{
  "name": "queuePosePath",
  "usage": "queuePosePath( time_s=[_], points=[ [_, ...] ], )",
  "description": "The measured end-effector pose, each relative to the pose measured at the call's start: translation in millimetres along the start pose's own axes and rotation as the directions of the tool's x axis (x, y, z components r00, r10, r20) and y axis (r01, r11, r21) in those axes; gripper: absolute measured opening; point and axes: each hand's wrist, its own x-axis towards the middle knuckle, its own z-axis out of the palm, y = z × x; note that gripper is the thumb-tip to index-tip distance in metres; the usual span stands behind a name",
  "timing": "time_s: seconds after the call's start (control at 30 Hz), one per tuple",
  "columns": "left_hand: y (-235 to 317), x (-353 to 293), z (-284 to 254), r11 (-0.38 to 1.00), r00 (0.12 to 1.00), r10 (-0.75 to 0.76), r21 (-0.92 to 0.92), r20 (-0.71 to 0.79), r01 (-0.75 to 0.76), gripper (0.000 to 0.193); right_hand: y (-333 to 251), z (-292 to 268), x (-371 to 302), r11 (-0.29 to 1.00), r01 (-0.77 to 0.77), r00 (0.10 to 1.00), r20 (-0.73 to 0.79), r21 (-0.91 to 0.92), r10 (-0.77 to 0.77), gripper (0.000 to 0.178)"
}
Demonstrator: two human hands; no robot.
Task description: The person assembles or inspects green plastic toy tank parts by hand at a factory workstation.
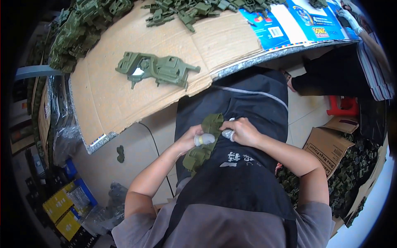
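Over my apron-covered lap I hold a long olive-green moulded plastic toy part (197, 158), tilted with its upper end to the right. My left hand (192, 138) is closed round its middle, the thumb in a pale finger cover lying across it. At the upper end, my right hand (245, 132) has bent fingers pinching the part's right edge; its thumb wears a pale cover too. What lies under the right fingertips is hidden. On the cardboard-covered table ahead rests a larger green toy vehicle body (159, 69), with a white patch in it.
Green plastic parts are heaped at the table's far left (76, 37) and far edge (194, 10). The cardboard sheet (111, 97) covers the tabletop. At right stands a carton of dark green parts (351, 173), near a red stool (342, 106) and another person's striped sleeve (374, 62).
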Motion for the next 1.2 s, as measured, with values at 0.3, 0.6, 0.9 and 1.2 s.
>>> queuePosePath(
  time_s=[0.3, 0.6, 0.9, 1.2],
  points=[
    [-1.0, -0.1, 6.0, 0.998, 0.996, -0.015, -0.058, -0.09, 0.01, 0.043, -14.8, -26.2, 16.3, 0.978, 0.127, 0.965, 0.25, -0.166, -0.083, 0.025],
    [12.2, -16.0, -12.5, 0.949, 0.953, 0.144, -0.238, -0.265, -0.209, 0.068, -0.8, -209.6, 129.2, 0.766, -0.264, 0.61, -0.716, -0.587, -0.339, 0.055],
    [-4.7, -54.0, -43.9, 0.854, 0.867, 0.228, -0.337, -0.443, -0.396, 0.056, 11.1, -208.8, 124.7, 0.918, -0.056, 0.543, -0.784, -0.392, -0.301, 0.047],
    [3.8, -17.9, 1.4, 0.659, 0.929, -0.07, -0.716, -0.363, -0.23, 0.048, -66.9, -107.9, 20.5, 0.95, 0.192, 0.977, -0.142, 0.248, -0.16, 0.02]
  ],
)
